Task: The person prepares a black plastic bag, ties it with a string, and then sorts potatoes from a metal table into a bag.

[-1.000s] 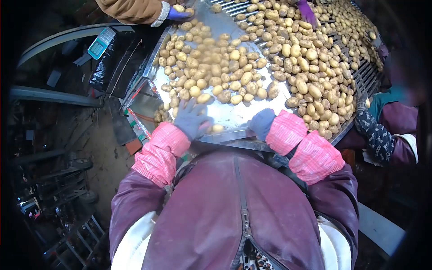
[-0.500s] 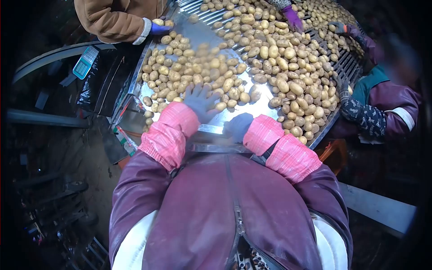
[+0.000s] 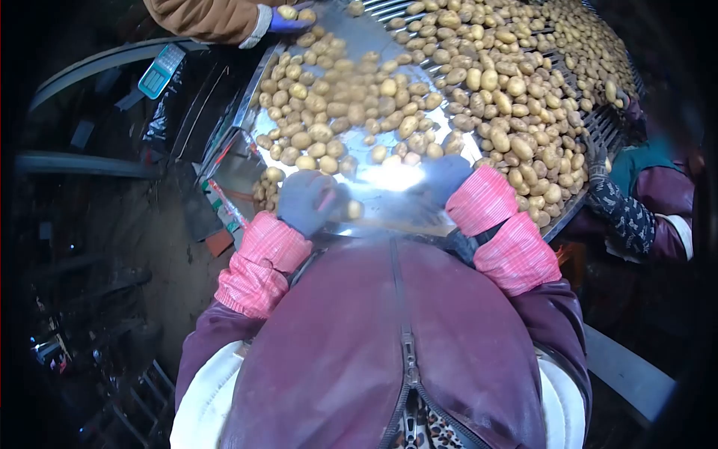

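My left hand (image 3: 305,202), in a grey-blue glove, is at the near left edge of a shiny metal tray (image 3: 385,196). Its fingers look curled in, and what they hold, if anything, cannot be made out. One blurred potato (image 3: 354,209) lies just right of its fingers. On the tray's right part is my right hand (image 3: 443,179), gloved alike, its fingers smeared by motion. Loose potatoes (image 3: 318,133) spread over the tray beyond both hands. A few more potatoes (image 3: 268,187) sit in a gap left of my left hand.
A large heap of potatoes (image 3: 516,112) covers a slatted metal rack to the right. A co-worker's purple-gloved hand (image 3: 290,19) holds potatoes at the far left. Another person's patterned sleeve (image 3: 622,213) is at the right edge. A turquoise calculator-like device (image 3: 161,71) lies left.
My left hand has drawn back toward me from among the potatoes, its fingers now curled. My right hand has moved slightly forward and right. The view has shifted.
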The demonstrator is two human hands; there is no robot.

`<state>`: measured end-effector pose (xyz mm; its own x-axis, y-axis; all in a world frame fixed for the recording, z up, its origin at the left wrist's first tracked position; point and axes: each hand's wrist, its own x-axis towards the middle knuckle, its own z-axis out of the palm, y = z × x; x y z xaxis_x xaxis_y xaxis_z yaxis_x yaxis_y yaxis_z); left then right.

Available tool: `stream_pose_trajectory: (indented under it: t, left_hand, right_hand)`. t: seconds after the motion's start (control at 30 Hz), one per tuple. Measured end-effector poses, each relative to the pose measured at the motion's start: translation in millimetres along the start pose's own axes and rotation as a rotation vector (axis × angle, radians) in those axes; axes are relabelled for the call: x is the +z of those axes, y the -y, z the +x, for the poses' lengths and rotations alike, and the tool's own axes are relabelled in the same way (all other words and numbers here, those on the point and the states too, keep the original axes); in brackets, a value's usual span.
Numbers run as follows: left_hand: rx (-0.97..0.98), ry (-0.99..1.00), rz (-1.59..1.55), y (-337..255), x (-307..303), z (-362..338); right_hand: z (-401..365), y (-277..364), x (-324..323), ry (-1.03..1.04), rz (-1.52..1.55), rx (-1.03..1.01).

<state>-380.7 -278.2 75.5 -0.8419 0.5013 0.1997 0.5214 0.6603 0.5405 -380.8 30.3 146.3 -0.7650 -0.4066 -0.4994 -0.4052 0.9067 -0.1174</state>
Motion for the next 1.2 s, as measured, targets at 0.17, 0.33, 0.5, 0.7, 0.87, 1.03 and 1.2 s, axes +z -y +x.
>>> stream_pose_trajectory:
  t: [0.17,0.33,0.5,0.7,0.87,1.03,1.2]
  left_hand:
    - [0.088,0.245,0.032,-15,21,-5]
    - [-0.092,0.304,0.146,-10,26,6]
    - [-0.101,0.211,0.221,10,22,1]
    - [0.029,-0.069,0.078,-13,2,9]
    - [0.077,-0.103,-0.122,-29,-2,25]
    - [-0.443,0.297,-0.940,-43,5,44]
    - [-0.569,0.606,-1.611,-91,15,91]
  right_hand:
    - [31,-8,26,0.180,-0.118,-0.022]
    - [32,-6,60,0.121,0.083,-0.019]
    - [12,-11,26,-0.027,0.344,0.054]
    - [30,-65,12,-0.357,0.481,0.751]
    - [37,-93,58,-0.418,1.038,0.564]
    - [-10,-44,47,-0.865,2.111,0.092]
    - [-27,-3,14,-0.810,2.284,-0.015]
